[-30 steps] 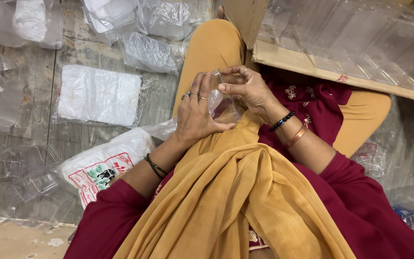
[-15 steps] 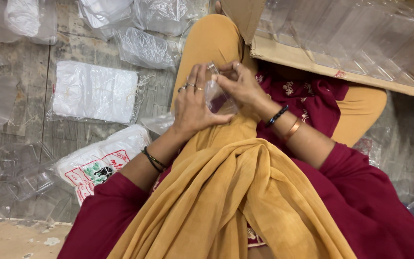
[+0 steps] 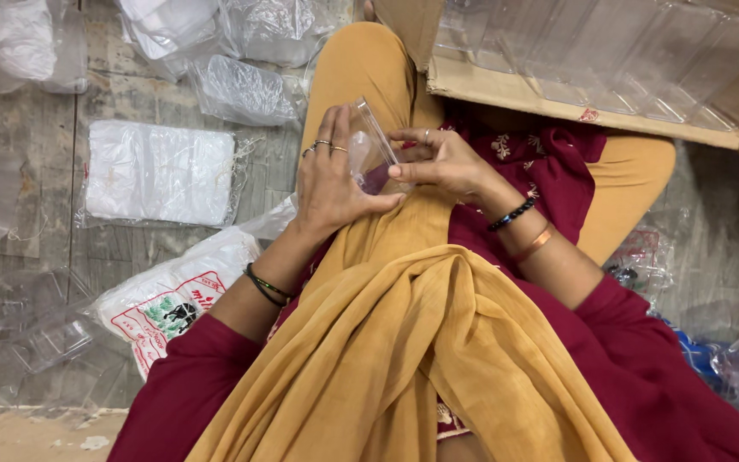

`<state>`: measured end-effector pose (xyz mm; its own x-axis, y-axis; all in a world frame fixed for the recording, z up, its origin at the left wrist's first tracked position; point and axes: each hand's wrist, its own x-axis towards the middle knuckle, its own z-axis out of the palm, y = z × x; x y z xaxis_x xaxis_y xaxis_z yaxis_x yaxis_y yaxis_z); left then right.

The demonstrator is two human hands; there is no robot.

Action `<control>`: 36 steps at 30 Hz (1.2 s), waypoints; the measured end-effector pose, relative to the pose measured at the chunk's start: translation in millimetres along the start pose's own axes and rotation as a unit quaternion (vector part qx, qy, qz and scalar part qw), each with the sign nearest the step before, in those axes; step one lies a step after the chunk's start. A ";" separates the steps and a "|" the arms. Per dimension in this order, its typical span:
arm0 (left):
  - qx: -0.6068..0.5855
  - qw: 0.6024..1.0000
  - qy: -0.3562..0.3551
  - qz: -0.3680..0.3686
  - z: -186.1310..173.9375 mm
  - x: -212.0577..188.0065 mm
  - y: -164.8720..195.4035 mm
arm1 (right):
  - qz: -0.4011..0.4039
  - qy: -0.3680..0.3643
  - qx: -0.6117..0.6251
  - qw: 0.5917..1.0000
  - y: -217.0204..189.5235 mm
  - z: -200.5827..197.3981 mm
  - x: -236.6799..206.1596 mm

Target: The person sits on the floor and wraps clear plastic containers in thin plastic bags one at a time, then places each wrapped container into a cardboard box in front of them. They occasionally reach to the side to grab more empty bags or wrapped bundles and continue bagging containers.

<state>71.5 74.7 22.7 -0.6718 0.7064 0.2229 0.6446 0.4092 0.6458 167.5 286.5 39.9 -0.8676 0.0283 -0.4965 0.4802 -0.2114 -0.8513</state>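
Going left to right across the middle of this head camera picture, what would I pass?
White packet in clear wrap → left hand → clear plastic piece → right hand → black bracelet → crumpled clear bag.

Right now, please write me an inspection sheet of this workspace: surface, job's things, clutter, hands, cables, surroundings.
Surface: worn grey plank floor; the person sits on it.
Job's things: one small clear plastic piece, held over the lap between both hands.
Clutter: flat white packet in clear wrap; printed white bag; crumpled clear bags; empty clear containers at lower left.
Hands: left hand grips the piece from the left side; right hand pinches it from the right side. Both wear rings and bangles.
Cables: nothing seen.
Surroundings: open cardboard box holding clear plastic pieces, beside the knee; more plastic bags at the right.
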 end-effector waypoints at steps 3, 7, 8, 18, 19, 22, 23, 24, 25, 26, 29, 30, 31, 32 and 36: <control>-0.004 1.000 0.004 -0.014 3.7 -4.2 0.4 | -0.017 -0.015 -0.015 1.000 11.9 -5.3 6.5; 0.000 1.000 0.026 0.014 7.1 -4.8 3.3 | -0.048 -0.026 -0.031 0.998 23.8 -9.7 11.1; -0.005 1.000 0.023 0.016 6.8 -3.8 2.7 | -0.055 -0.015 -0.015 0.998 24.9 -8.8 12.9; -0.352 0.910 0.043 -0.213 0.7 6.1 -8.5 | -0.201 0.155 -0.212 0.944 12.4 26.8 -11.4; -0.343 0.913 0.044 -0.215 1.2 8.0 -5.5 | -0.215 0.174 -0.248 0.929 10.6 30.4 -15.0; -0.320 0.921 0.058 -0.216 -0.3 18.4 5.4 | -0.262 0.207 -0.303 0.893 6.8 38.0 -21.7; -0.316 0.922 0.069 -0.213 -1.6 22.9 9.0 | -0.293 0.216 -0.317 0.876 6.4 39.2 -23.1; -0.312 0.924 0.082 -0.208 -3.4 27.5 11.7 | -0.324 0.225 -0.332 0.857 6.3 39.5 -23.4; -0.299 0.925 0.080 -0.220 -5.3 31.4 13.4 | -0.355 0.233 -0.345 0.837 6.8 39.1 -23.4; -0.285 0.927 0.078 -0.232 -6.3 34.5 14.6 | -0.357 0.230 -0.342 0.838 7.8 38.4 -23.4; -0.303 0.925 0.064 -0.221 -5.3 39.2 14.0 | -0.382 0.235 -0.369 0.814 12.1 34.8 -22.6; -0.320 0.923 0.056 -0.205 -3.6 39.9 12.9 | -0.402 0.246 -0.403 0.785 13.3 33.6 -22.7; -0.328 0.923 0.067 -0.191 -1.3 40.5 12.3 | -0.418 0.259 -0.437 0.753 14.6 33.1 -24.1; -0.338 0.921 0.077 -0.176 0.6 41.3 11.6 | -0.419 0.264 -0.432 0.754 14.9 32.4 -25.6; -0.431 0.890 0.077 -0.130 -3.5 49.1 16.0 | -0.396 0.240 -0.400 0.791 7.0 28.8 -39.9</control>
<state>47.4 113.9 46.6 -0.8422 0.5378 0.0395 -0.0142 -0.0953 0.9953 201.8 255.8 58.6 -0.8804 0.2505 0.4028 -0.0947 0.7393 -0.6667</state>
